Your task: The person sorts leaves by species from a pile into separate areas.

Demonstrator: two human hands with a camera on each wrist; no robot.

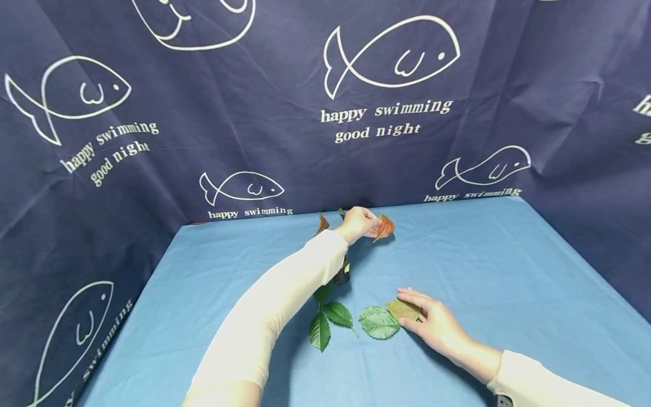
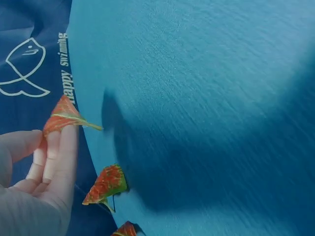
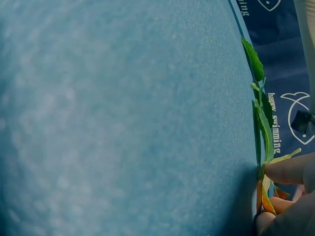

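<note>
My left hand (image 1: 360,223), stretched to the back of the cloth, pinches a red-orange leaf (image 1: 385,227) between thumb and fingers. Its short pale stem juts out to the right in the left wrist view, and the leaf (image 2: 61,115) is raised above its shadow. Nearer the front, my right hand (image 1: 437,325) holds a yellow-brown leaf (image 1: 404,310) low at the table, thumb at one edge and fingers at the other. This leaf's tip meets a light green leaf (image 1: 379,323). In the right wrist view, orange colouring (image 3: 266,201) shows at the fingers.
Dark green leaves on a stem (image 1: 320,330) lie left of the light green one. A small black object (image 1: 343,272) is partly covered by my left sleeve (image 1: 285,288). Other red leaves (image 2: 106,184) lie near the back edge. A navy fish-print curtain (image 1: 285,113) encloses the blue table (image 1: 483,254).
</note>
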